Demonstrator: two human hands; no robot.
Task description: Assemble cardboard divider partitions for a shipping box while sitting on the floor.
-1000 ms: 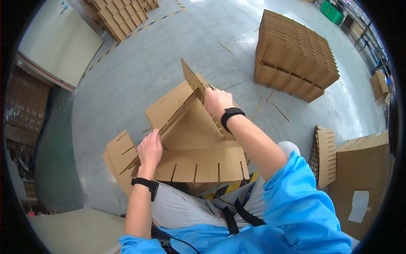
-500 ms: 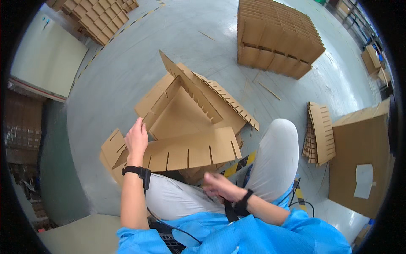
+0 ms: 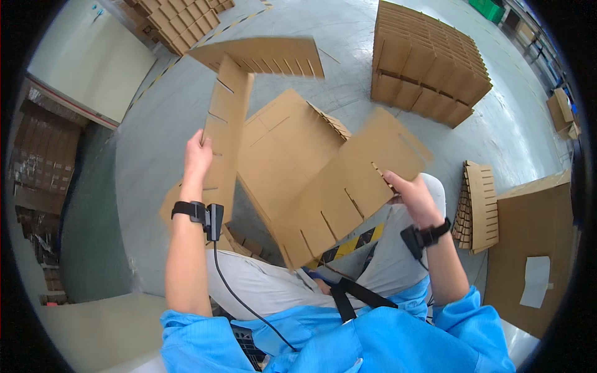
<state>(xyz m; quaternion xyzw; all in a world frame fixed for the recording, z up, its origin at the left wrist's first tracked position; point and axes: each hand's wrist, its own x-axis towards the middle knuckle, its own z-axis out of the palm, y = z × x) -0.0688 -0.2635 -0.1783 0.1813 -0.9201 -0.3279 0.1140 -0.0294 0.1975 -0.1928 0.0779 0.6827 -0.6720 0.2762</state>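
The slotted cardboard strip (image 3: 336,199) is wide, flat and light brown, with thin cuts along the edge nearest the person. It is held at a slant in front of the person's knees, with one end low near the lap and the other end up by the right knee. Its far end is blurry, so it is hard to say if it touches anything there. The right hand (image 3: 407,193) is pinching the strip's near edge, thumb on top and fingers under it. The left hand (image 3: 198,158) is gripping the side of a second cardboard piece, the joined cardboard strips (image 3: 230,118). These make a bent shape: a long part runs up past the hand, and a shorter part crosses its top, with a row of little cuts along its lower edge. Between the two held pieces there is a big plain cardboard sheet (image 3: 280,133), smooth and brown, with faint lines on it. Each wrist has a black strap with a small black box. On the right, a bundle of slotted strips (image 3: 482,208) leans beside a large brown box (image 3: 528,248) with white paper (image 3: 535,281) on its side. Farther off, a tall stack of cardboard dividers (image 3: 426,68) sits on the shiny gray floor (image 3: 155,161). More stacked cardboard (image 3: 180,22) stands at the top left, near a pale panel (image 3: 90,62).
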